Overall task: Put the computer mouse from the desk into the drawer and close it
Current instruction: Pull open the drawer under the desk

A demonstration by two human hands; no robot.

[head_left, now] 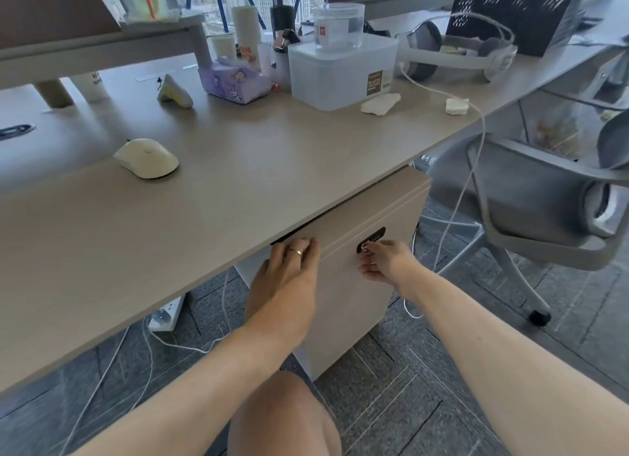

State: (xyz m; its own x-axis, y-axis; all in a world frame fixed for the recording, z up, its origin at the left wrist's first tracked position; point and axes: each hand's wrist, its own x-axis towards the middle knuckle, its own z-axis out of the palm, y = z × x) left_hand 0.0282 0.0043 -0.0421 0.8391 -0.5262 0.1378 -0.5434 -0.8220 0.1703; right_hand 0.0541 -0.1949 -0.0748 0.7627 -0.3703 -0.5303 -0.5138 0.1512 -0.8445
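Note:
A cream computer mouse (147,157) lies on the beige desk (238,170), left of centre, untouched. Under the desk's front edge stands a beige drawer cabinet (354,285) with its drawer front closed. My left hand (289,268), wearing a ring, has its fingertips hooked on the top edge of the drawer front, just under the desk. My right hand (384,261) pinches a small key at the black lock plate (371,238) on the drawer front.
At the back of the desk stand a clear plastic box (343,71) with a jar on top, a purple tissue pack (235,79), cups and a grey headset (456,50). A grey office chair (544,197) stands to the right. Cables and a power strip (166,314) lie on the floor.

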